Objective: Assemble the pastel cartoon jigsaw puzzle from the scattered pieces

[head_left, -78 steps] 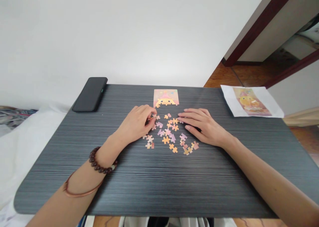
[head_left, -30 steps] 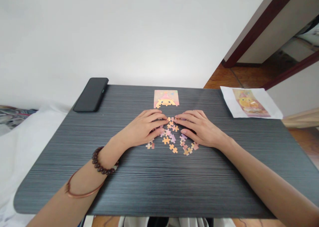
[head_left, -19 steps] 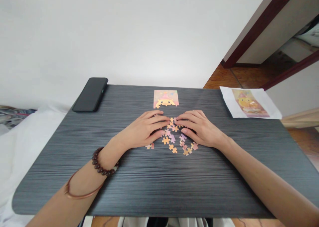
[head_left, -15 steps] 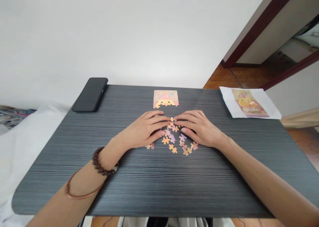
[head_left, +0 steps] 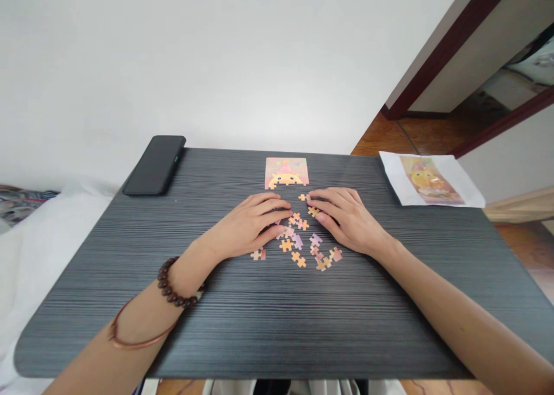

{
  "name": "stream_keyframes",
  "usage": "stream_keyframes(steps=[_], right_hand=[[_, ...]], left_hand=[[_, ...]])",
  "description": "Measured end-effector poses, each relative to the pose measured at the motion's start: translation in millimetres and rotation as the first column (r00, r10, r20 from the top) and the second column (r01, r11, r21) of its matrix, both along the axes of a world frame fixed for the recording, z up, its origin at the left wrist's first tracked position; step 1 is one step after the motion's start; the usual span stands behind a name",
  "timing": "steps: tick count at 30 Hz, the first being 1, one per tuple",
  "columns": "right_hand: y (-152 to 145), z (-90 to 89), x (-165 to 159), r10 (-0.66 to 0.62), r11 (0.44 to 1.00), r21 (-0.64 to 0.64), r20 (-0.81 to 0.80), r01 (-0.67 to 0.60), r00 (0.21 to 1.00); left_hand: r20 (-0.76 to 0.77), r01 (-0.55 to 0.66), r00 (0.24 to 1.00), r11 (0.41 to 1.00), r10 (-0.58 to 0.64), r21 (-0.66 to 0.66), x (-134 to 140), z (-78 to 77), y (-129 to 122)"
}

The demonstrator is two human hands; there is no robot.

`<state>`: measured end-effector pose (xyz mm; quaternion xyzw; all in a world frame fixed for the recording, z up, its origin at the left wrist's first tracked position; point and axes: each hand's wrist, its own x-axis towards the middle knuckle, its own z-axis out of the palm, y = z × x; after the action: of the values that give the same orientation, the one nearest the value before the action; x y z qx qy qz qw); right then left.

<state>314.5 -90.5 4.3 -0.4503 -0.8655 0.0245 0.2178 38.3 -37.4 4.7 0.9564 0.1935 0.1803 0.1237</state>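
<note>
Several loose puzzle pieces [head_left: 286,245] in orange, pink and purple lie on the dark table between my hands. My left hand [head_left: 249,224] lies palm down at their left, fingers stretched out, with the fingertips at the pile's edge. On the other side, my right hand [head_left: 346,219] is open, its index fingertip touching a small orange puzzle piece [head_left: 302,197] flat on the table. Another yellowish piece [head_left: 313,212] shows partly under the fingers of that hand. Beyond both hands lies the joined part of the puzzle [head_left: 285,172], with a yellow animal's head and a jagged lower edge.
A black phone [head_left: 154,165] lies at the table's back left. A paper with a printed picture [head_left: 433,179] of the yellow animal lies at the back right. The dark table [head_left: 277,320] meets a white wall [head_left: 242,66] behind.
My right hand has moved slightly away from me, and the small orange piece at its index fingertip has shifted toward the joined part. My left hand has hardly moved.
</note>
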Motion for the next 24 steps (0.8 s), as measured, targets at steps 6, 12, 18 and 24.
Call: stream_keyframes(steps=[6, 12, 18, 24], right_hand=[[1.0, -1.1, 0.5, -0.023, 1.0, -0.015, 0.003, 0.023, 1.0], [1.4, -2.8, -0.3, -0.067, 0.997, -0.043, 0.003, 0.068, 0.998], [1.7, -2.3, 0.2, -0.061, 0.997, -0.042, 0.002, 0.061, 0.998], [2.1, -3.1, 1.1, -0.06, 0.998, -0.038, -0.033, 0.058, 0.998]], left_hand=[[0.007, -0.006, 1.0, 1.0, 0.006, 0.009, 0.7, 0.2, -0.6], [0.003, -0.009, 1.0, 1.0, 0.009, -0.004, 1.4, 1.1, 0.0], [0.007, -0.009, 1.0, 1.0, 0.009, 0.015, 1.7, 0.1, 0.1], [0.016, -0.01, 1.0, 1.0, 0.011, -0.008, 2.3, 2.0, -0.2]])
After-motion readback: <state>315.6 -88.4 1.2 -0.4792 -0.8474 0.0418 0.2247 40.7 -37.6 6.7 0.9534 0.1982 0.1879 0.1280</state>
